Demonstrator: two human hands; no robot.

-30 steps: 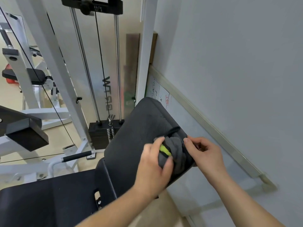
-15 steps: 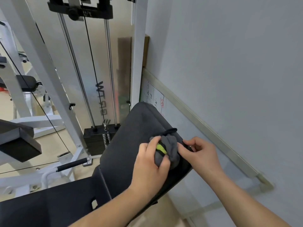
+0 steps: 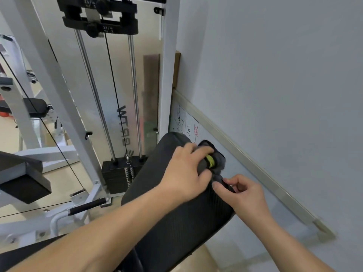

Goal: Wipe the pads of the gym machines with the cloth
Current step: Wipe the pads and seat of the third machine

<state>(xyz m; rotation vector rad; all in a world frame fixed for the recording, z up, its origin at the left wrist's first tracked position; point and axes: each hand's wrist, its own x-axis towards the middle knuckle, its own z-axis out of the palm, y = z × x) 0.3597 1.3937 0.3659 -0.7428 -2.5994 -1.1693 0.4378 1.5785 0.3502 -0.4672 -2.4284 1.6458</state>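
A white weight machine (image 3: 59, 107) stands against a grey wall (image 3: 275, 75). In front of it, a tilted black back pad (image 3: 172, 222) fills the lower centre. At the pad's upper right edge, the left hand (image 3: 186, 173) clenches a bunched grey cloth (image 3: 214, 163) with a lime stripe, now higher up the pad than a moment ago, so wiping appears under way. Just below, the right hand (image 3: 245, 195) pinches the cloth's trailing end. Most of the cloth is hidden under the fingers; the pad's base is cut off.

Two hands (image 3: 186, 173), one cloth (image 3: 213, 160) (grey), one pad (image 3: 172, 222)
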